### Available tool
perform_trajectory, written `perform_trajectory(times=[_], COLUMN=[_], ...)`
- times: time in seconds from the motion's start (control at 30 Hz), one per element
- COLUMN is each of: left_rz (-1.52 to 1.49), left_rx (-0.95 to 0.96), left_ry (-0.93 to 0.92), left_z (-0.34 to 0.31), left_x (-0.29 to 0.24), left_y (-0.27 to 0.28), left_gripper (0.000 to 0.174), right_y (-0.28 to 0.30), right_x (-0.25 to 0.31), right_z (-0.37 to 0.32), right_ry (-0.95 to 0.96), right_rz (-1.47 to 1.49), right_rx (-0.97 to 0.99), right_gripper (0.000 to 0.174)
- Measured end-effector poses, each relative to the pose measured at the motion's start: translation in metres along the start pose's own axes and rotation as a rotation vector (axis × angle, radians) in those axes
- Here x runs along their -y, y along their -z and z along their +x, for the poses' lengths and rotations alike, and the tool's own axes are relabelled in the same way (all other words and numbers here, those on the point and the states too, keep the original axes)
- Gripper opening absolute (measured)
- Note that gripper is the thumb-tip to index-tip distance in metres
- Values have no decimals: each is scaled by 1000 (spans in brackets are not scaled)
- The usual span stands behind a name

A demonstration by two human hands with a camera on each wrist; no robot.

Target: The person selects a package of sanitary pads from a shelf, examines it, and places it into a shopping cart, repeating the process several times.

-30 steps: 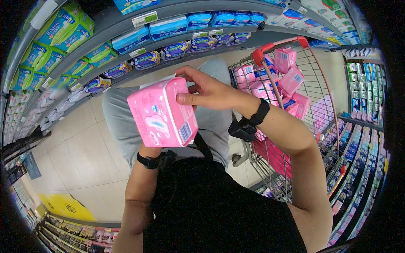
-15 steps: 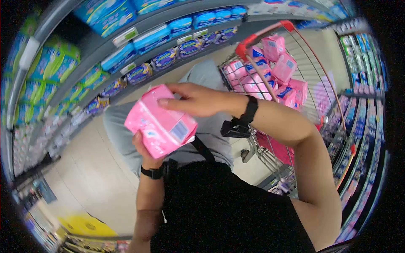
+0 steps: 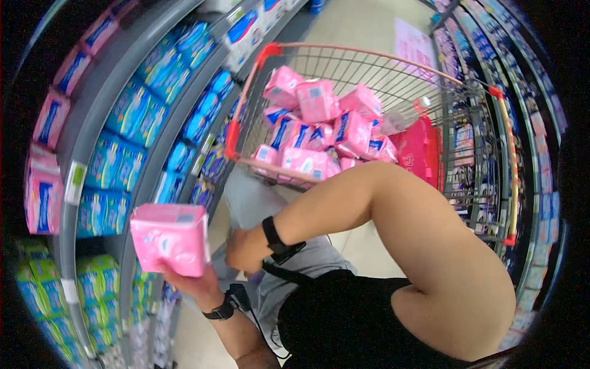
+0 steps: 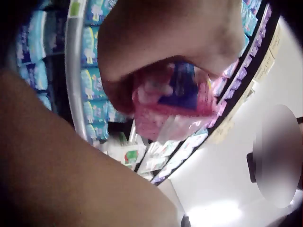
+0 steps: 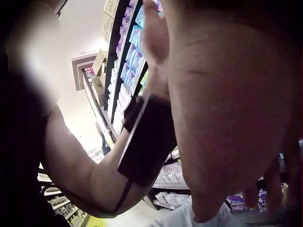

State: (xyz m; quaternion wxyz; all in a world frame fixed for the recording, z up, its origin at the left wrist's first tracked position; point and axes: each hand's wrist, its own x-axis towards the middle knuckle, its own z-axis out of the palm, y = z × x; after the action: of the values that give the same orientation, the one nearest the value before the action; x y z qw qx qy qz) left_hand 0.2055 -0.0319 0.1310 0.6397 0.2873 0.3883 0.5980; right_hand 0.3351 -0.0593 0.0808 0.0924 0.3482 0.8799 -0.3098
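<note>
My left hand (image 3: 192, 284) grips a pink pack (image 3: 172, 240) from below, raised in front of the shelves in the head view. In the left wrist view, the fingers of that hand (image 4: 175, 42) curl round the pack (image 4: 163, 125), which shows a dark blue patch. My right hand (image 3: 247, 249) is beside the pack, apart from it and over the grey trousers. Large in the right wrist view, the right hand (image 5: 232, 109) has its fingers hanging loosely and partly dark, with nothing seen in them.
A wire cart (image 3: 356, 52) with red corners holds several pink packs (image 3: 318, 101) and a red bag (image 3: 418, 150). Shelves of blue packs (image 3: 135, 114) and green packs (image 3: 101, 277) rise at the left; more shelving (image 3: 534, 123) stands at the right.
My right hand has let go of the pink pack and drawn away. The left hand has carried the pack left and down in view; the head view has turned, bringing the cart nearer the middle.
</note>
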Motion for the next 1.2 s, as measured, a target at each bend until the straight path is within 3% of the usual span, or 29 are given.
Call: perform_trajectory(times=[0.03, 0.07, 0.13, 0.17, 0.2, 0.27, 0.33, 0.37, 0.4, 0.43, 0.47, 0.5, 0.53, 0.6, 0.7, 0.8, 0.87, 0.97, 1.07, 1.1, 1.2], left_rz=[-83, -70, 204, 397, 481, 442, 439, 447, 513, 588, 664, 752, 836, 1184, 1291, 1542, 1568, 1633, 1831, 1913, 2003], left_rx=[124, 567, 978, 1176, 1249, 1394, 1346, 1302, 1278, 1246, 1214, 1189, 1180, 973, 654, 397, 343, 329, 265, 238, 258], left_ry=[116, 108, -106, -131, -33, 88, 78, 60, 35, 8, -15, -77, -260, -617, -816, -1112, -1268, -1194, -1263, -1224, -1156], left_z=[6, -5, -14, -9, -20, -12, -7, -2, 5, 15, 25, 33, 47, 54, 87, 114, 144, 176, 199, 207, 221], left_x=[7, 9, 9, 1, -10, -7, -8, -12, -18, -27, -41, -55, -68, -110, -157, -208, -237, -270, -281, -281, -283], left_y=[-1, -13, -76, -88, -103, -105, -98, -91, -85, -80, -77, -76, -78, -95, -105, -118, -118, -133, -156, -163, -185], left_gripper=[94, 101, 111, 105, 94, 75, 63, 57, 54, 50, 47, 48, 44, 41, 44, 44, 43, 42, 46, 56, 64], right_y=[-7, 7, -25, -30, -33, -44, -51, -24, 4, 4, 15, 3, 24, 27, 19, 9, 12, 15, 7, 8, 23], right_x=[-2, 2, -19, -25, -27, -32, -32, -20, -12, -9, -3, -8, 0, 0, -4, -12, -14, -16, -18, -17, -13], right_z=[0, -16, 4, 10, 13, 14, 12, -3, -20, -22, -25, -11, -20, -24, -14, -21, -12, -11, -8, -8, -14], right_ry=[10, 47, 155, 111, 74, 9, -30, -26, -18, 61, -26, 42, 1, 47, 13, 47, 1, 27, 54, 45, 20], right_rz=[-33, 30, -28, 24, 77, 186, 295, 341, 288, 113, 109, 5, -1, 4, -7, -30, -54, -25, -17, -31, -56], right_rx=[-65, -98, -274, -283, -293, -312, -315, -307, -96, -135, -48, -19, 124, 108, 149, -85, 14, 63, 11, 28, 96], right_gripper=[34, 31, 30, 28, 27, 24, 22, 22, 23, 23, 25, 29, 31, 40, 45, 40, 46, 47, 47, 47, 49])
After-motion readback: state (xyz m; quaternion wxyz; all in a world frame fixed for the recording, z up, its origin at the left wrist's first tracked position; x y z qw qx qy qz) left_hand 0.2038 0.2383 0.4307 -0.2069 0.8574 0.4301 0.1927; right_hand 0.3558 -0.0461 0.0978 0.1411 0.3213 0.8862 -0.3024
